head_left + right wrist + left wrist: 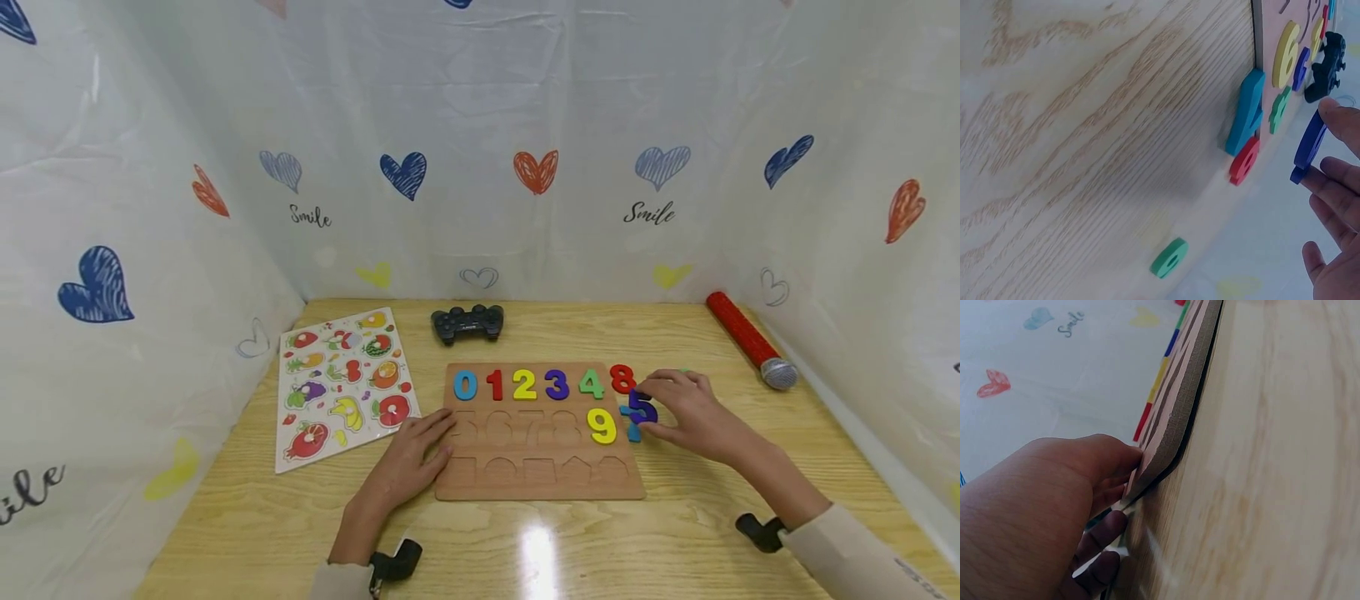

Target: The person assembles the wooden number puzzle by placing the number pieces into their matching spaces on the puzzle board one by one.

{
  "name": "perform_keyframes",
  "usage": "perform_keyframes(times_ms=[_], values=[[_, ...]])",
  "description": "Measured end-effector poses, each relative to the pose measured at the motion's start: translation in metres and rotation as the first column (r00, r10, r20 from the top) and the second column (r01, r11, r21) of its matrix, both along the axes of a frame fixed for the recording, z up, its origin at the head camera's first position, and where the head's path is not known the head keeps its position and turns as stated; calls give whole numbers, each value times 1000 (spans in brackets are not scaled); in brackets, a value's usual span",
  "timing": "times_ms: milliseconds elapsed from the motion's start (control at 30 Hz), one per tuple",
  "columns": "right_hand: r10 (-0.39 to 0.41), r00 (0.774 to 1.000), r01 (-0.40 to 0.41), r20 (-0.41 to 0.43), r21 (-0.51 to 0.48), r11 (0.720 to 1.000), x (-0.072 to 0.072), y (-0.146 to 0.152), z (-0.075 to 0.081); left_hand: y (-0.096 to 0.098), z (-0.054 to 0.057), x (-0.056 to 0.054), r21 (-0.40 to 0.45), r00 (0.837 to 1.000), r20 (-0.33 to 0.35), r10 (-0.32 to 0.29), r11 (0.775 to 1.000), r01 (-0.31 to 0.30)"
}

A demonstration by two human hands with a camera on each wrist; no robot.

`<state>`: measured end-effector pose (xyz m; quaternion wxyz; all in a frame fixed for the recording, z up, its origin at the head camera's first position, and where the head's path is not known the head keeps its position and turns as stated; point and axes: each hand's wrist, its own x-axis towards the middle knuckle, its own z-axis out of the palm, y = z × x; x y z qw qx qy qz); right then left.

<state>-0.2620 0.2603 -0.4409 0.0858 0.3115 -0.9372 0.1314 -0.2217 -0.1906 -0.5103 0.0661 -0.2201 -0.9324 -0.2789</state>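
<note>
A wooden number board (540,487) lies flat on the table. The numbers 0 to 4 sit in its top row. A yellow 9 (602,426) lies at the right of its middle row. My right hand (693,414) pinches a purple 5 (642,407) between thumb and fingers, raised off the surface in the right wrist view. Beneath it, a blue 7 (1246,115) is by the board's right edge, partly hidden in the head view. A red 8 (622,378) is near the upper right corner. My left hand (411,458) rests against the board's left edge, fingertips touching it.
A fruit picture puzzle board (337,427) lies at the left. Behind the number board is a black game controller (468,323). A red microphone (746,333) lies at the back right. A green piece (1169,257) sits on the table, mostly hidden behind the right hand in the head view.
</note>
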Motion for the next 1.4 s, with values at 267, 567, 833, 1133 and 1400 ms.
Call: perform_keyframes(times_ms=[267,567,833,1133,1400], values=[[38,998,-39,-40,-5,999,1,-13,0,0,0,0,3,1000,4,1,1000,-1],[85,995,-86,-61,-7,996,2,-29,-1,-1,0,-1,0,1000,30,-5,1000,5],[101,993,-101,-54,6,995,1,-38,-3,-1,1,-1,-6,999,33,0,1000,0],[142,987,-143,-69,-8,990,1,-48,-6,0,2,-1,-3,999,36,-8,1000,8],[159,985,-159,-67,4,987,0,-61,-6,-1,2,-1,1,999,44,-7,1000,7]])
